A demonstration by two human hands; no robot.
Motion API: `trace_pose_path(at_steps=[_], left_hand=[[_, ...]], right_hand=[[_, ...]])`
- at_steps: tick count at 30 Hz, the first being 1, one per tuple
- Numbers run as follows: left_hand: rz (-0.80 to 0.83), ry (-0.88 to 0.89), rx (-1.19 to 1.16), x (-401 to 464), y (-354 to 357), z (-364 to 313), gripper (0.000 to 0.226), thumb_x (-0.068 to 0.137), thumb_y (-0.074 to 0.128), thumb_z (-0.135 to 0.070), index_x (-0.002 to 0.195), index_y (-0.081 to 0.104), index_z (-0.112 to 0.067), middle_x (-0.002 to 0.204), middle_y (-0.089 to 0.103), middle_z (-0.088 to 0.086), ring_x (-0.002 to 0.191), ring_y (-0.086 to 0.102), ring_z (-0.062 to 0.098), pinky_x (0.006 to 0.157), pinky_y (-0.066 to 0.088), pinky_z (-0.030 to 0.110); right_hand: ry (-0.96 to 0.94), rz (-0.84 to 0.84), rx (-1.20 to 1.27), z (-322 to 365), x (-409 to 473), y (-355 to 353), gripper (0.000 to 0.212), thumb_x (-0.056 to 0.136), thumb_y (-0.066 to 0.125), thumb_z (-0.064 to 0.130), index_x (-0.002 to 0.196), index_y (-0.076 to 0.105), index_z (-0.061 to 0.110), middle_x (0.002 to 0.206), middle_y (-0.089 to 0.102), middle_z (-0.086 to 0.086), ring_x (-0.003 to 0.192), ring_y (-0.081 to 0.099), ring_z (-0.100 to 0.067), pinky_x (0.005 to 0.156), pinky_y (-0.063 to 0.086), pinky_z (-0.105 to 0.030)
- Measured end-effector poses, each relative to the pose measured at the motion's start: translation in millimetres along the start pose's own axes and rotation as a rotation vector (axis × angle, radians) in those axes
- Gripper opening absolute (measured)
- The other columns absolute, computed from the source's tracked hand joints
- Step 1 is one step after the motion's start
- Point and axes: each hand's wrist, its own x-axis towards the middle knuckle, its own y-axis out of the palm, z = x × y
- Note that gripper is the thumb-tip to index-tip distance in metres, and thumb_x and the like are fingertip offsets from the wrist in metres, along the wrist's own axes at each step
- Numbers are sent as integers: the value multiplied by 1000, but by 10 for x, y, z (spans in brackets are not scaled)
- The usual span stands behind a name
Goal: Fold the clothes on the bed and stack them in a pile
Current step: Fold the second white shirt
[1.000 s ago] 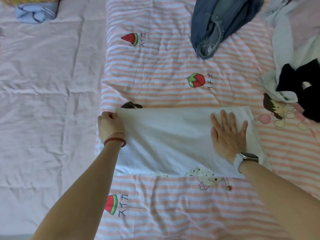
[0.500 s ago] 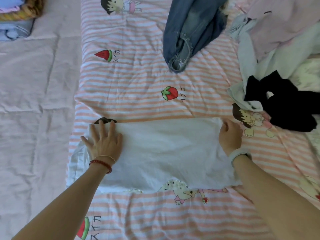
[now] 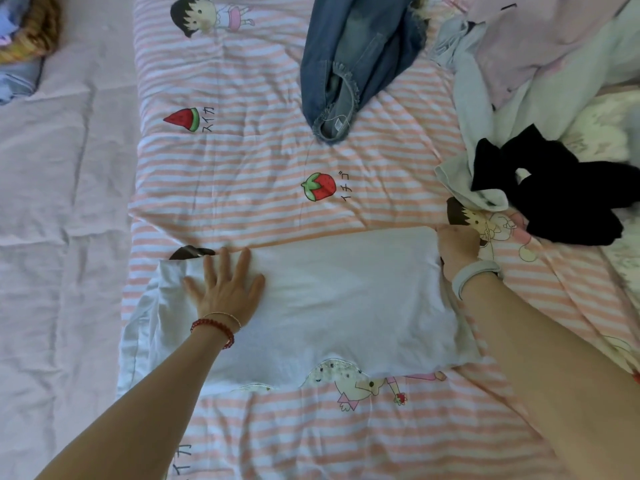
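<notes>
From the head camera, a white garment [image 3: 332,306] is lying partly folded as a wide band across the striped quilt [image 3: 242,174] on the bed. The left hand [image 3: 227,289] is resting flat on the garment's left part, fingers straight and spread — a second ago it was curled at the left edge, pinching the cloth. The right hand [image 3: 459,247] is now sitting at the garment's far right corner with its fingers curled onto the edge, where a second ago it was pressing flat on the cloth; whether that grip has really closed on the fabric I cannot tell. Beyond, crumpled jeans [image 3: 353,64] are lying on the quilt, and a heap of loose clothes [image 3: 554,98] — with a black piece [image 3: 561,195] on it — is lying at the right. Folded items [image 3: 20,46] are sitting at the far left corner.
</notes>
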Motion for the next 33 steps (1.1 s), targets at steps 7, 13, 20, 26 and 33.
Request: trace_pose_path(at_steps=[7, 13, 20, 26, 33], left_hand=[[-197, 288, 8, -681, 121, -402, 62, 87, 23, -56, 144, 24, -31, 154, 22, 9, 141, 16, 39, 103, 8, 69], [-17, 357, 124, -948, 518, -685, 61, 86, 23, -59, 140, 36, -35, 152, 28, 7, 139, 21, 41, 100, 13, 73], [77, 389, -47, -820, 403, -477, 55, 95, 34, -49, 146, 19, -36, 158, 0, -4, 145, -4, 21, 114, 0, 50], [126, -218, -1465, -906, -305, 547, 23, 97, 44, -19, 114, 60, -15, 102, 63, 0, 93, 60, 21, 78, 50, 26], [416, -437, -1785, -911, -400, 1331, 53, 94, 32, -54, 103, 64, -13, 94, 68, 11, 81, 65, 25, 72, 52, 35]], right_hand=[[-166, 310, -328, -509, -552, -489, 39, 86, 52, 46, 61, 47, 17, 56, 49, 1, 53, 47, -17, 53, 34, -27], [-38, 439, -109, -663, -840, -640, 16, 83, 66, 19, 97, 58, 18, 84, 63, 9, 64, 63, -1, 48, 45, -12], [-312, 577, 92, -128, -1450, -631, 33, 88, 55, 7, 103, 57, 36, 99, 68, 13, 89, 64, -3, 67, 51, -16], [-590, 864, -61, 322, -2457, 246, 49, 91, 50, 7, 133, 44, 32, 123, 60, 8, 107, 56, -6, 91, 45, -22], [-553, 1139, -387, -28, -3206, 1384, 43, 94, 48, 17, 137, 45, 18, 121, 60, -16, 89, 55, -11, 81, 41, -17]])
